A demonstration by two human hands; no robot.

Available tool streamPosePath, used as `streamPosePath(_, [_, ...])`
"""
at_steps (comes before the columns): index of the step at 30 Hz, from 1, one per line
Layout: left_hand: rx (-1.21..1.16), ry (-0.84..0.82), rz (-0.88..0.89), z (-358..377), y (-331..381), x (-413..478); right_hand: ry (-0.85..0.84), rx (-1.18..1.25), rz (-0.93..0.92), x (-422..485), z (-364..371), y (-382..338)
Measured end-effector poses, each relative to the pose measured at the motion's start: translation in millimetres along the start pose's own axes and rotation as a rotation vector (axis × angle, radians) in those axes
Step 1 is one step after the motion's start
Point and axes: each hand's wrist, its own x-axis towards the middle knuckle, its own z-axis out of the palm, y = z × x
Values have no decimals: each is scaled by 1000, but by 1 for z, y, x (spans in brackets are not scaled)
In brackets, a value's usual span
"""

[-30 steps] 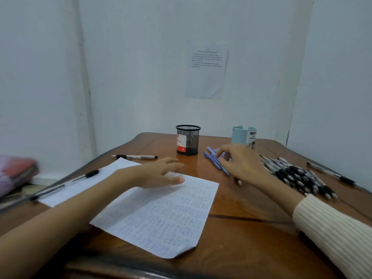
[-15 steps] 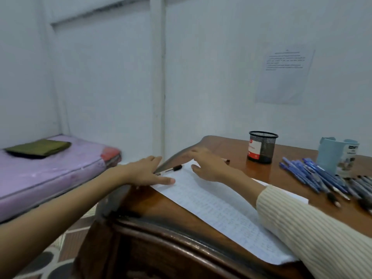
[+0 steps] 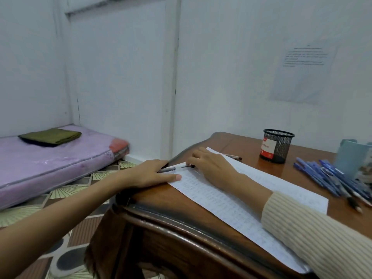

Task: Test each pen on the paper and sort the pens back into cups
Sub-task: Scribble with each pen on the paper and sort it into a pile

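My left hand [image 3: 153,175] lies flat on the table's left corner, its fingers over one end of a black pen [image 3: 168,169] and its thumb on the edge of the written-on paper [image 3: 247,200]. My right hand [image 3: 211,168] rests on the paper with its fingertips curled down onto the other end of that pen. A second pen [image 3: 234,157] lies just past the paper. A black mesh cup [image 3: 277,146] and a light blue mug [image 3: 352,159] stand at the back right. Several blue pens [image 3: 326,177] lie piled in front of the mug.
The wooden table [image 3: 181,210] ends just left of my hands, with patterned floor below. A purple mattress [image 3: 50,164] with a folded green cloth lies on the floor at the left. A printed sheet hangs on the wall [image 3: 304,65].
My right hand left the blue pens and crossed to the table's left corner. My left hand slid to the same corner. The view swung left.
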Motion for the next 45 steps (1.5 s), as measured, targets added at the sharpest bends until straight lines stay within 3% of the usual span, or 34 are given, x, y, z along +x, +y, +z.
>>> streamPosePath(3, [-8,-13,11,-1,4,-2,63,-35,70,-7,-4,9])
streamPosePath(8, [94,-21,3,-5,15,4,180,128,389,-44,-22,41])
streamPosePath(12, [100,-22,164,3,50,23,262,381,601,-102,-40,67])
streamPosePath(15, [101,-98,350,23,93,37,278,710,781,-147,-54,75])
streamPosePath(19, [85,-255,536,54,152,52,535,1105,1043,-181,-77,86])
streamPosePath(26, [185,-378,548,78,196,72,469,1137,995,-209,-97,99])
streamPosePath(32, [215,-369,525,79,187,76,386,1082,1054,-211,-90,106])
streamPosePath(36, [207,-320,621,79,178,83,300,988,1133,-211,-86,111])
streamPosePath(41, [98,-265,684,82,181,80,424,1032,1186,-213,-95,112])
streamPosePath(45, [85,-316,636,84,185,74,687,1295,1249,-212,-90,110])
